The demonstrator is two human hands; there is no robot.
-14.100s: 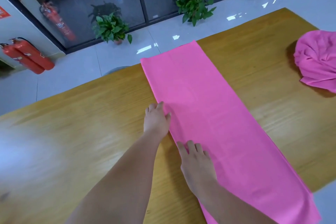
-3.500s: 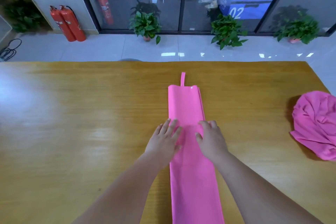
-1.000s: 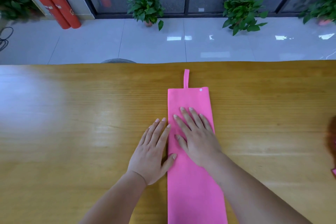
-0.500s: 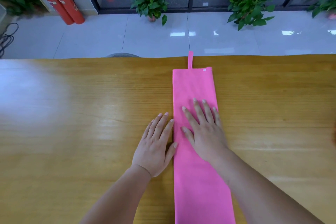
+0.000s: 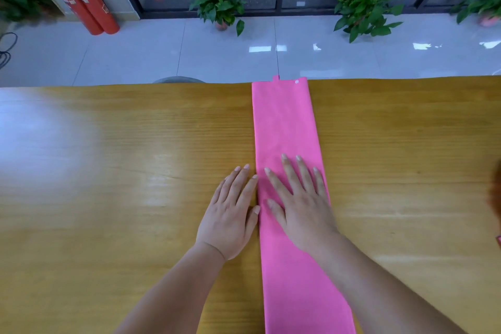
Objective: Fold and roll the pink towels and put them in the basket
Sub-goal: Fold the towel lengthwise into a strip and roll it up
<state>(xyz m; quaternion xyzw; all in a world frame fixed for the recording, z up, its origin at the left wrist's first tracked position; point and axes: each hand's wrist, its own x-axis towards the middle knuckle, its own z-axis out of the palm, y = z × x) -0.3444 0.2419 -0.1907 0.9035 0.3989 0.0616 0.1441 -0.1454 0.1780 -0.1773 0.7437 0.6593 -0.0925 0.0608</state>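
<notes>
A pink towel (image 5: 284,122), folded into a long narrow strip, lies lengthwise on the wooden table (image 5: 122,171), its far end with a small loop at the table's far edge. My right hand (image 5: 298,198) lies flat on the strip with fingers spread and straight. My left hand (image 5: 233,211) rests flat on the table beside the strip's left edge, thumb and forefinger touching that edge. The strip's near end runs out of the bottom of the view. No basket is in view.
A sliver of another pink cloth (image 5: 497,198) shows at the right border. Beyond the table's far edge are a tiled floor, potted plants (image 5: 219,3) and two red fire extinguishers (image 5: 86,3) by a glass wall.
The towel went from a wide sheet to a narrow strip. In the last second both hands stayed flat while the strip's far end slid out to the table's far edge.
</notes>
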